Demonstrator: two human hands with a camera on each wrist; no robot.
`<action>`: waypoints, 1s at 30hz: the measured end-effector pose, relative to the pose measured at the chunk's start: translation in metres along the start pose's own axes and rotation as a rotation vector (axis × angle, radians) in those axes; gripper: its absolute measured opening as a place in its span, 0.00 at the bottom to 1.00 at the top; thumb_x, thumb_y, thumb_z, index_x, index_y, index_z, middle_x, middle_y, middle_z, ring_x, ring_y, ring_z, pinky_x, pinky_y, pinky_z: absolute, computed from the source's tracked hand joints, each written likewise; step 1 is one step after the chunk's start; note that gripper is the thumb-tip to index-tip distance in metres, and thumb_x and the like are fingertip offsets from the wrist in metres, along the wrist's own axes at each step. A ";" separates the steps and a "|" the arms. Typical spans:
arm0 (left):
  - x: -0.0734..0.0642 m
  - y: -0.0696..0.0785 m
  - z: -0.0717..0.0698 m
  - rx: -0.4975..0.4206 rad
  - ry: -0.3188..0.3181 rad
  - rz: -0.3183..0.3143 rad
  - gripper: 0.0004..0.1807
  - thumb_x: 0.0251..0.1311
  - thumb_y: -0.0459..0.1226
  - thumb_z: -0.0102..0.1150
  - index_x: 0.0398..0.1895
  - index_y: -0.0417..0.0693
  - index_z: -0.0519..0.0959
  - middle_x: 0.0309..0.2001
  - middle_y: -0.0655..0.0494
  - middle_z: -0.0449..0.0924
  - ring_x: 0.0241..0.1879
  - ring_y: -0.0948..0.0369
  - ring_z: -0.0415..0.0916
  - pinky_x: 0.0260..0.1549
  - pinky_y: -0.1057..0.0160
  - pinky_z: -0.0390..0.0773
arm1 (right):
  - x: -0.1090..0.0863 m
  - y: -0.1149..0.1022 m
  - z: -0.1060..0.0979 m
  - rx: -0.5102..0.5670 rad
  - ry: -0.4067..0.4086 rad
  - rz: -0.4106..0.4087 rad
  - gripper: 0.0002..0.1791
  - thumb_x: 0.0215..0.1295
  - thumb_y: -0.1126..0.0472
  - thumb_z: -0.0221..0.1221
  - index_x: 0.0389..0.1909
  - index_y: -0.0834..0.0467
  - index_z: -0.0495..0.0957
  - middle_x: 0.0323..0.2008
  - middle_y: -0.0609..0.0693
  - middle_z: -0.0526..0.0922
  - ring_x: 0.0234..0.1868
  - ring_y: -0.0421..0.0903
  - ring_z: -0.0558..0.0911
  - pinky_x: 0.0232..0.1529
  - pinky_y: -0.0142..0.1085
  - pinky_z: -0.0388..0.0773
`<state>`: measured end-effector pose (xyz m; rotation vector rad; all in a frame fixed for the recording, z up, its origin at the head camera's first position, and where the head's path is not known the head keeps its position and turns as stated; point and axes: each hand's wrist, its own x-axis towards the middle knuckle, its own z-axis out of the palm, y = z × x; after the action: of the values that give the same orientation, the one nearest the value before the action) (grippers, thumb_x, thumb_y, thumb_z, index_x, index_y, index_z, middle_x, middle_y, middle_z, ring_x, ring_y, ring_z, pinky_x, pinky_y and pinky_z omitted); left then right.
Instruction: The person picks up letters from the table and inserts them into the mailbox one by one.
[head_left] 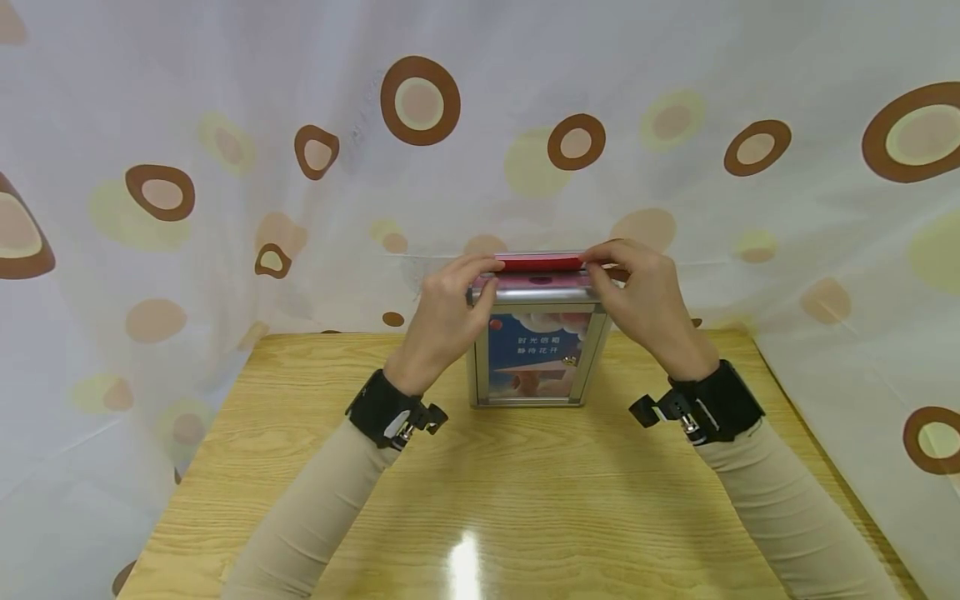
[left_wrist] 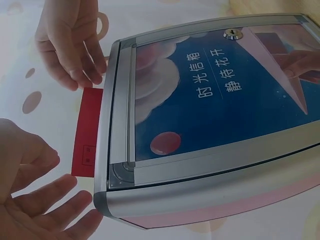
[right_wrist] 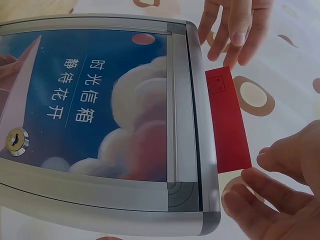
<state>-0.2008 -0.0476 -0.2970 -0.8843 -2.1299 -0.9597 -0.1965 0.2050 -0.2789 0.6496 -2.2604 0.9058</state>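
Observation:
A red envelope [head_left: 542,264] stands up from the top of an upright silver-framed letter box [head_left: 534,358]. Its lower part is hidden behind the box's top edge in both wrist views. My left hand [head_left: 447,315] is at the envelope's left end, a fingertip at its corner and the thumb apart from it. At the other end, my right hand [head_left: 643,292] has thumb and fingertips close about the corner, touching its edge. Fingers of both hands are loosely bent, not wrapped around the paper. On the box's blue front are white Chinese characters and a round lock [right_wrist: 17,141].
The box stands on a light wood table [head_left: 525,500], near its back edge. Behind and at both sides hangs a white curtain [head_left: 480,183] patterned with brown and yellow rings. Each wrist wears a black strap [head_left: 381,408] with a small camera mount.

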 end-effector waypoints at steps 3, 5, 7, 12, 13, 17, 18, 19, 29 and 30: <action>0.000 0.000 0.000 0.005 -0.016 -0.011 0.14 0.62 0.29 0.59 0.51 0.37 0.80 0.51 0.44 0.82 0.53 0.56 0.77 0.51 0.57 0.80 | 0.000 0.002 0.001 0.000 -0.004 0.002 0.08 0.64 0.71 0.58 0.41 0.63 0.83 0.39 0.57 0.84 0.45 0.51 0.81 0.48 0.52 0.82; 0.000 0.000 0.000 0.005 -0.028 -0.019 0.14 0.63 0.30 0.59 0.52 0.38 0.80 0.51 0.44 0.82 0.54 0.56 0.77 0.52 0.57 0.79 | 0.000 0.004 0.002 0.000 -0.007 0.011 0.07 0.64 0.70 0.58 0.41 0.63 0.83 0.40 0.57 0.84 0.46 0.52 0.81 0.50 0.54 0.80; 0.000 0.000 0.000 0.004 -0.040 -0.025 0.14 0.64 0.31 0.58 0.52 0.38 0.79 0.51 0.44 0.82 0.54 0.55 0.77 0.52 0.56 0.79 | -0.001 0.004 0.002 0.001 -0.010 0.024 0.07 0.65 0.69 0.58 0.41 0.63 0.83 0.40 0.57 0.84 0.46 0.51 0.80 0.51 0.55 0.79; 0.000 0.000 0.001 0.009 -0.047 -0.004 0.14 0.64 0.31 0.58 0.52 0.38 0.79 0.50 0.44 0.83 0.52 0.55 0.78 0.50 0.56 0.80 | -0.005 0.004 0.004 -0.021 -0.026 0.050 0.08 0.67 0.65 0.58 0.42 0.61 0.83 0.40 0.54 0.85 0.24 0.47 0.75 0.24 0.40 0.74; 0.000 0.000 0.001 0.011 -0.051 0.006 0.14 0.64 0.31 0.58 0.52 0.37 0.79 0.50 0.44 0.83 0.51 0.55 0.78 0.50 0.57 0.80 | -0.006 0.003 0.004 -0.025 -0.032 0.056 0.08 0.67 0.64 0.58 0.42 0.60 0.83 0.40 0.54 0.84 0.19 0.47 0.70 0.18 0.38 0.67; -0.002 0.006 0.002 0.021 -0.102 0.032 0.18 0.64 0.33 0.57 0.56 0.35 0.76 0.52 0.42 0.81 0.54 0.55 0.76 0.54 0.58 0.78 | -0.013 0.004 0.007 -0.016 -0.052 0.080 0.08 0.66 0.62 0.60 0.42 0.59 0.83 0.43 0.55 0.84 0.25 0.51 0.76 0.20 0.38 0.71; -0.003 0.009 0.001 0.026 -0.115 0.034 0.19 0.65 0.33 0.57 0.57 0.34 0.75 0.53 0.42 0.80 0.55 0.54 0.76 0.55 0.58 0.77 | -0.016 0.005 0.009 -0.007 -0.053 0.079 0.08 0.66 0.62 0.60 0.41 0.59 0.83 0.44 0.56 0.84 0.35 0.53 0.79 0.28 0.42 0.77; -0.004 0.012 0.002 0.030 -0.128 0.034 0.20 0.64 0.34 0.57 0.57 0.34 0.74 0.54 0.42 0.80 0.55 0.54 0.75 0.55 0.58 0.77 | -0.019 0.005 0.010 0.003 -0.050 0.072 0.08 0.65 0.63 0.60 0.41 0.60 0.83 0.46 0.59 0.84 0.46 0.57 0.79 0.39 0.48 0.80; -0.044 0.043 0.007 0.145 -0.164 0.093 0.26 0.62 0.43 0.62 0.60 0.37 0.74 0.59 0.40 0.77 0.65 0.43 0.64 0.66 0.46 0.65 | -0.063 -0.017 0.025 -0.046 0.122 -0.180 0.11 0.53 0.69 0.66 0.38 0.66 0.83 0.45 0.68 0.83 0.58 0.67 0.72 0.71 0.60 0.52; -0.050 0.046 0.007 0.146 -0.167 0.091 0.27 0.62 0.43 0.63 0.60 0.37 0.74 0.59 0.39 0.76 0.65 0.42 0.63 0.66 0.44 0.65 | -0.069 -0.021 0.027 -0.041 0.121 -0.180 0.12 0.52 0.68 0.67 0.39 0.67 0.83 0.45 0.67 0.83 0.59 0.67 0.72 0.70 0.61 0.52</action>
<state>-0.1383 -0.0340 -0.3216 -1.0085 -2.2450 -0.6961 -0.1450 0.1863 -0.3335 0.7465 -2.0710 0.7868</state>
